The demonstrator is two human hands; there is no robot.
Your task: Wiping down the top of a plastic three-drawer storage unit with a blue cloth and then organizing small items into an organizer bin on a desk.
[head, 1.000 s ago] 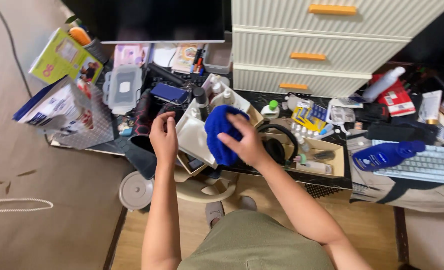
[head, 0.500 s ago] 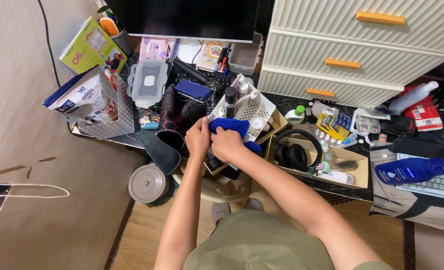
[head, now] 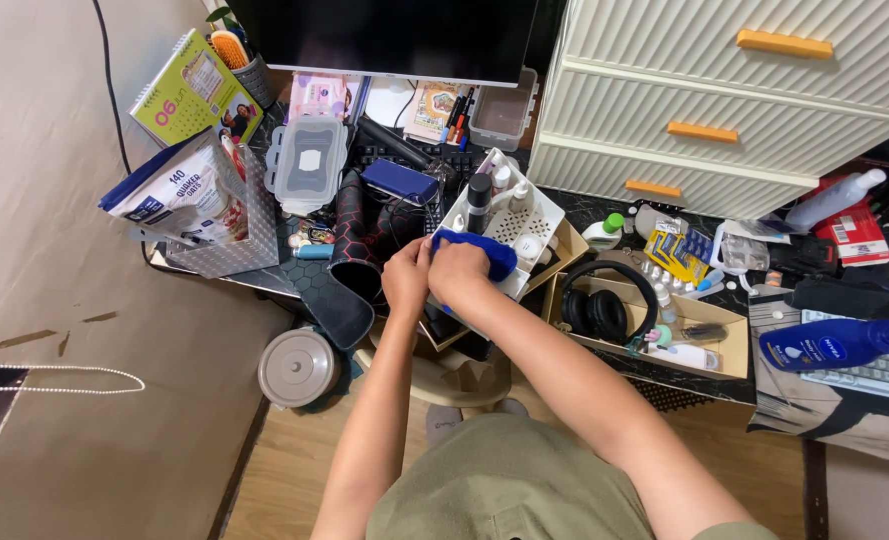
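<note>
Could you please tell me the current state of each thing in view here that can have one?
Blue cloth: bunched, gripped by both hands.
Left hand: closed on the cloth.
Right hand: closed on the cloth.
White organizer basket: tilted, holding upright bottles.
Drawer unit: all drawers shut.
Monitor: screen dark.
Clear food container: lid on.
Black headphones: lying in a cardboard box.
Blue lotion bottle: lying on its side, capped.

We see a dark counter [head: 565,205] crowded with a white perforated basket [head: 513,215], a cardboard tray [head: 710,345] with headphones [head: 600,305], a cream drawer unit [head: 725,95] and a keyboard [head: 870,365]
</note>
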